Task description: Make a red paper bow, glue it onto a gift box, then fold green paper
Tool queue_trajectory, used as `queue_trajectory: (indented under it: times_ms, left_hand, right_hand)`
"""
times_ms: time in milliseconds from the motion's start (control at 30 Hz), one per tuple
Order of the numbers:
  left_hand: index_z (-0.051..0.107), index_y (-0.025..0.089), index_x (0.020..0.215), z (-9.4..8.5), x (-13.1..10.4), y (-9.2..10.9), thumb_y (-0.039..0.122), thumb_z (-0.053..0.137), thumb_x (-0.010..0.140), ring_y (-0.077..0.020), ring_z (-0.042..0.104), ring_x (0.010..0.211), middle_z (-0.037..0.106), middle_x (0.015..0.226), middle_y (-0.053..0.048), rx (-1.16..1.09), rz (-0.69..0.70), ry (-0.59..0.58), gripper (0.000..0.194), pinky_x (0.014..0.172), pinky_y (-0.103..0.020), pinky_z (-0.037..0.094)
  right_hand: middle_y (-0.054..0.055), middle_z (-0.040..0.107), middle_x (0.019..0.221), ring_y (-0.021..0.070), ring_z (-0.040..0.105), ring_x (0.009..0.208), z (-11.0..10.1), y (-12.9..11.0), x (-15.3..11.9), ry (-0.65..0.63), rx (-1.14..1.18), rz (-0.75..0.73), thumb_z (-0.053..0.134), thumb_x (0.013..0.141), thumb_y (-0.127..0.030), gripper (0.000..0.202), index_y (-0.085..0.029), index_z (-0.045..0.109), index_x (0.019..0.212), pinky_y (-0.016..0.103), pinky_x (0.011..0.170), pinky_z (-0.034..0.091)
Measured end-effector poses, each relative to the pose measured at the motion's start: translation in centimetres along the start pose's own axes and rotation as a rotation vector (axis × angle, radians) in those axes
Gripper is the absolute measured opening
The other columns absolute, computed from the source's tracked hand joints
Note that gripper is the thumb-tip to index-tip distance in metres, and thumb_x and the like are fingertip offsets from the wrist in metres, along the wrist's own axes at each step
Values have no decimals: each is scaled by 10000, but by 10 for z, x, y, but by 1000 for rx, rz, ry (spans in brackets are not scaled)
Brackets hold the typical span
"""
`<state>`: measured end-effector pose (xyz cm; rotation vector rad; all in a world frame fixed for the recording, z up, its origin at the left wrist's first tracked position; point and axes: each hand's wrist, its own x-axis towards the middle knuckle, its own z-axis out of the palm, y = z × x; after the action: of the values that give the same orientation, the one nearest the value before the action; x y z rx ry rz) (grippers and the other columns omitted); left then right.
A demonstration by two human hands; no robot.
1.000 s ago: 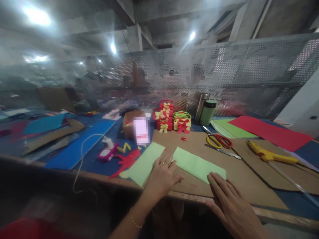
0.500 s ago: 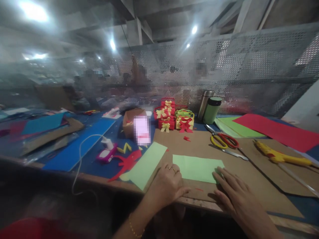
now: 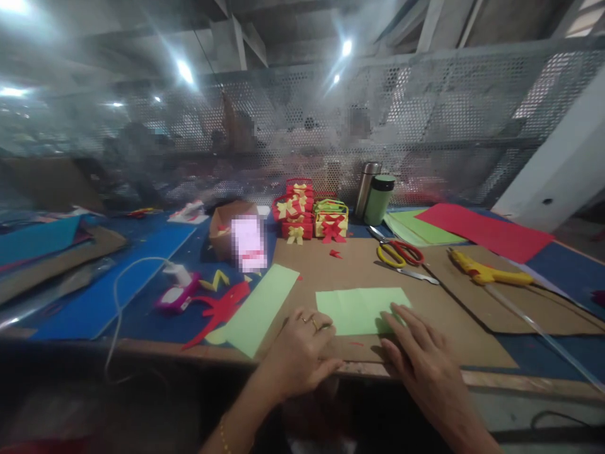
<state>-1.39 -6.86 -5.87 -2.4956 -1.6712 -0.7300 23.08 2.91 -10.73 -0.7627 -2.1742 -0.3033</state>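
Note:
A light green paper strip with faint vertical creases lies flat on a brown cardboard sheet. My left hand, with rings on it, rests at the strip's lower left edge. Its fingers are bent with the tips down, and the thumb stands apart from them. On the strip's lower right corner lie the outstretched fingers of my right hand. Neither hand has lifted the paper. Another light green strip lies slanted just left of my left hand.
Scissors, a metal blade and a yellow glue gun lie to the right. Behind are small red baskets with bows, a green bottle and a cardboard box. Red paper scraps and a purple device lie left.
The view has turned slightly to the right, so things on the table appear further left. Both hands keep about the same places on the paper strip.

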Motion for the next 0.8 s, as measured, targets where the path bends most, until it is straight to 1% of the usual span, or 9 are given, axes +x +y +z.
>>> queue_trajectory:
  times_ms: [100,167,233,300,467,567,633,700,800]
  left_hand:
    - [644,157,1165,1,-2,6,403,711,904,-289,622,1061,701,1162,-119,56,0,15,364,946,-477,477]
    - [647,157,1188,2,-2,7,408,662,940,-296,625,1059,703,1158,-130,65,9,35,353,941,-493,477]
    - [652,151,1203,3,-3,6,406,635,958,-297,628,1059,703,1145,-137,52,25,53,353,947,-498,474]
    - [661,145,1202,4,-3,3,392,633,961,-297,626,1061,702,1136,-139,38,36,56,346,953,-496,471]
    - [680,162,1195,2,-3,-2,324,654,941,-288,622,1074,697,1138,-124,18,24,25,303,970,-490,464]
    - [677,161,1207,1,-1,-2,308,643,944,-291,620,1089,695,1166,-130,14,22,18,304,951,-486,462]
    - [672,167,1211,0,-1,0,309,627,953,-294,617,1106,695,1210,-134,30,25,22,298,950,-490,453]
    - [669,180,1209,-2,-2,4,298,610,961,-294,614,1126,697,1246,-131,56,17,33,281,971,-497,436]
    - [661,191,1212,-6,-5,13,295,603,962,-283,616,1118,710,1230,-116,71,-10,31,276,988,-486,420]
  right_hand:
    - [150,670,1352,279,609,1288,-6,-18,2,-49,98,-29,509,1036,-269,403,-215,537,1434,483,1069,488]
    - [142,683,1345,261,600,1304,-9,-29,4,-103,160,-75,505,1038,-274,400,-199,553,1429,489,1118,463]
    - [160,667,1376,263,579,1328,-10,-35,7,-175,155,-75,483,1054,-340,413,-154,573,1411,495,1152,430]
    - [177,632,1427,271,552,1358,-10,-37,9,-239,132,-68,447,1062,-443,500,-125,564,1428,506,1175,397]
    - [174,515,1557,286,424,1477,-13,-36,13,-358,109,-62,356,1024,-648,719,-121,516,1487,524,1227,305]
    - [170,492,1576,301,384,1501,-14,-33,17,-406,132,-111,338,981,-726,822,-111,489,1506,560,1241,268]
    - [181,512,1557,309,396,1489,-16,-33,19,-421,154,-143,352,962,-750,862,-91,488,1501,576,1237,272]
    - [197,548,1519,317,435,1456,-18,-34,18,-405,169,-147,389,953,-752,863,-83,505,1485,581,1223,297]
    - [206,608,1442,326,506,1380,-16,-36,11,-321,160,-143,443,980,-687,758,-95,550,1442,562,1176,349]
